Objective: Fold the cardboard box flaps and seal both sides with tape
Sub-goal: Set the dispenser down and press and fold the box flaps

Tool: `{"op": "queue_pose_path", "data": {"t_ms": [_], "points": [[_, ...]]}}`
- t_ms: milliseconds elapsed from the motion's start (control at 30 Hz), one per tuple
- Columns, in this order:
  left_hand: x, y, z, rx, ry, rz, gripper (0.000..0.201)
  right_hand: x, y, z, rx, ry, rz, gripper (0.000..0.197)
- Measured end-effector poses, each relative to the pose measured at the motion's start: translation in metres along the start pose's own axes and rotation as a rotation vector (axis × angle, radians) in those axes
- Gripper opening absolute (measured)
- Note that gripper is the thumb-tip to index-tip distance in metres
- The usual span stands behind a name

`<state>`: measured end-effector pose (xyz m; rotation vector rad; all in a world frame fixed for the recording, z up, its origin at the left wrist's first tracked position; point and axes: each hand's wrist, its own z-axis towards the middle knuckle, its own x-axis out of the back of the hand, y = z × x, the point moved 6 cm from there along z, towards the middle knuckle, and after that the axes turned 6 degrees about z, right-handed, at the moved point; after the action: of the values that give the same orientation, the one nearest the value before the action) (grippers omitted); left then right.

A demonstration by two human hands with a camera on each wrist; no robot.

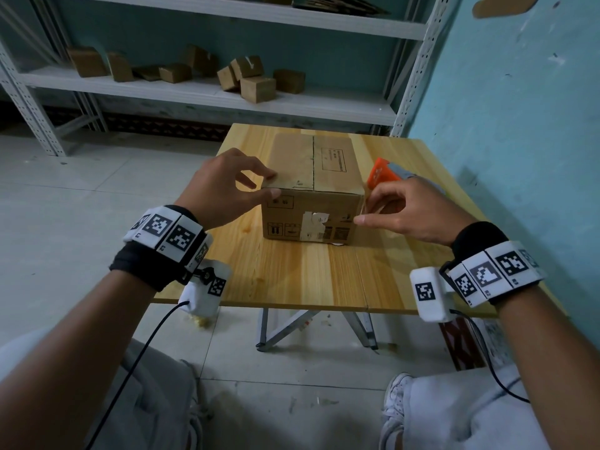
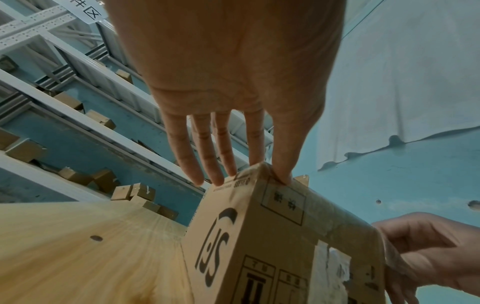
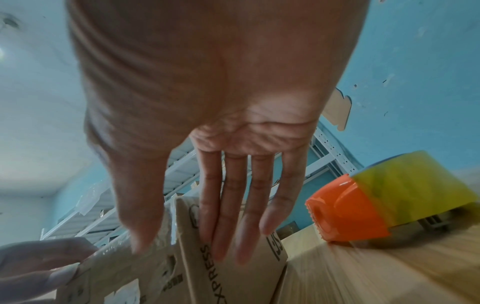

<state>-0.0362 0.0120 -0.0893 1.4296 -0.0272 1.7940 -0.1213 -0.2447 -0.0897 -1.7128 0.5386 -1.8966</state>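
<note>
A brown cardboard box [image 1: 311, 164] stands in the middle of the wooden table [image 1: 292, 280]. Its top flaps are folded flat and meet at a bare centre seam. A torn white label [image 1: 313, 224] is on the near face. My left hand [image 1: 271, 184] pinches the box's near-left top corner, thumb on the near face and index finger on top. My right hand [image 1: 365, 211] grips the near-right vertical edge, with its thumb on the near face. In the right wrist view its fingers [image 3: 221, 226] lie flat on the box's side panel [image 3: 233, 277].
An orange tape dispenser [image 1: 380, 175] with a yellowish roll [image 3: 415, 181] lies on the table just right of the box, behind my right hand. A white metal shelf [image 1: 207, 89] holding several small cardboard boxes stands beyond the table. A blue wall [image 1: 519, 125] runs along the right side.
</note>
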Motion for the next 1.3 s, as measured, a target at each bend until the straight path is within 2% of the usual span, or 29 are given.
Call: {"op": "queue_pose_path", "data": {"t_ms": [133, 200, 300, 400, 467, 600, 867, 1300], "points": [[-0.004, 0.005, 0.0, -0.092, -0.014, -0.002, 0.04, 0.004, -0.004, 0.0, 0.079, 0.108, -0.036, 0.022], [-0.007, 0.009, 0.0, -0.141, -0.027, 0.003, 0.038, 0.003, -0.005, 0.002, 0.104, 0.115, -0.056, 0.017], [-0.009, 0.01, 0.001, -0.141, -0.02, -0.026, 0.036, 0.002, -0.007, 0.005, 0.14, 0.13, -0.037, 0.014], [-0.009, 0.008, 0.002, -0.135, -0.016, -0.051, 0.035, 0.002, -0.01, 0.005, 0.18, 0.175, -0.032, 0.016], [-0.009, 0.008, 0.002, -0.134, -0.015, -0.06, 0.035, 0.002, -0.01, 0.005, 0.2, 0.192, -0.018, 0.025], [-0.009, 0.009, 0.003, -0.135, -0.003, -0.062, 0.034, 0.002, -0.01, 0.008, 0.246, 0.156, -0.045, 0.048], [-0.01, 0.009, 0.005, -0.094, -0.018, -0.11, 0.034, 0.003, -0.013, 0.011, 0.32, 0.146, -0.035, 0.045], [-0.009, 0.006, 0.008, -0.033, -0.039, -0.125, 0.033, 0.007, -0.008, 0.018, 0.34, 0.1, -0.061, 0.043]]}}
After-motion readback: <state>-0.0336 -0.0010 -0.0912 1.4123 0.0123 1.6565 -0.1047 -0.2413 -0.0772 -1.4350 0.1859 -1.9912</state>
